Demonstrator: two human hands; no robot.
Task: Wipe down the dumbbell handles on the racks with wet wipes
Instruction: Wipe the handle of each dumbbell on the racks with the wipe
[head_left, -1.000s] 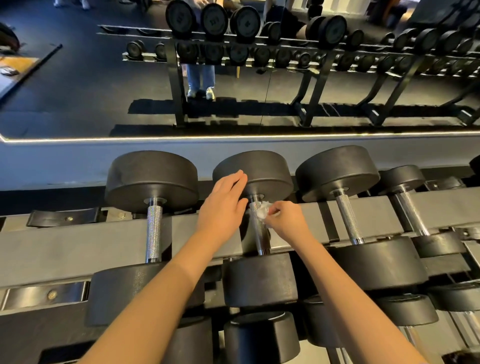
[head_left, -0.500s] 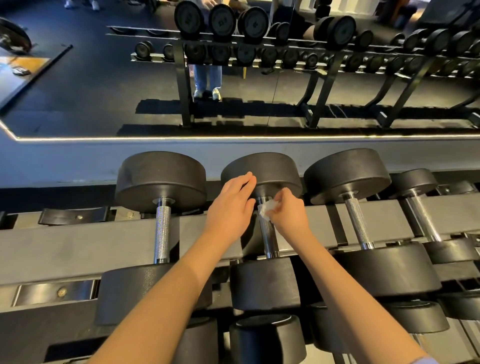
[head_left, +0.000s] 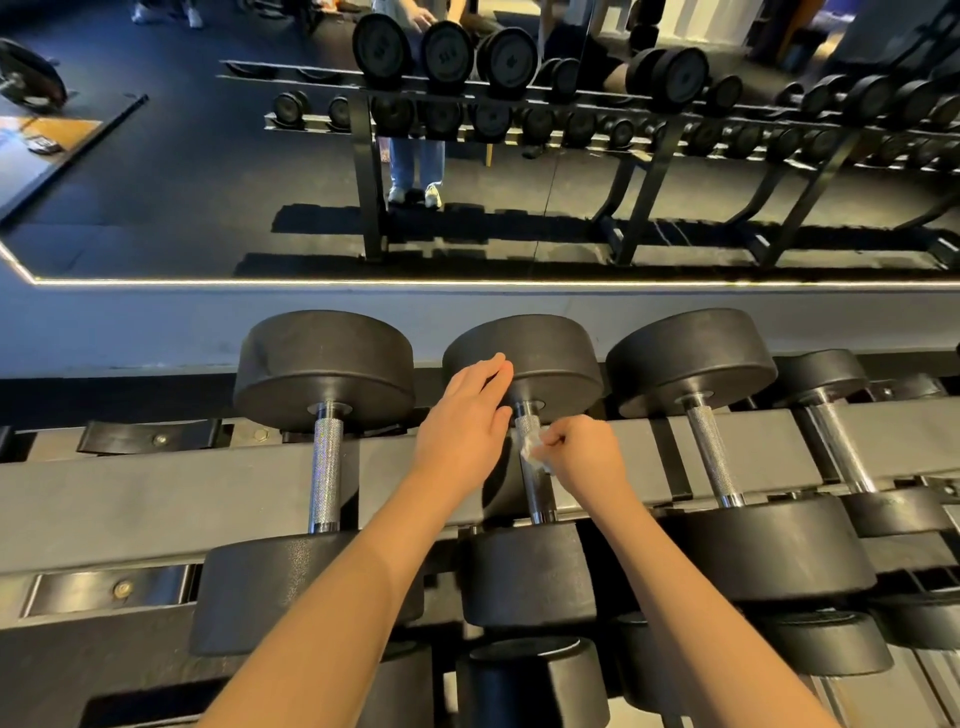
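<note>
Our right hand (head_left: 582, 457) curls around a crumpled white wet wipe (head_left: 532, 448), pinching it against the knurled chrome handle (head_left: 537, 493) of the middle black dumbbell (head_left: 524, 571) on the grey rack (head_left: 156, 499). Our left hand (head_left: 462, 431), fingers straight and together, rests on its far round head (head_left: 556, 353). Numbers on the black weights in the mirror (head_left: 447, 52) are too blurred to read.
</note>
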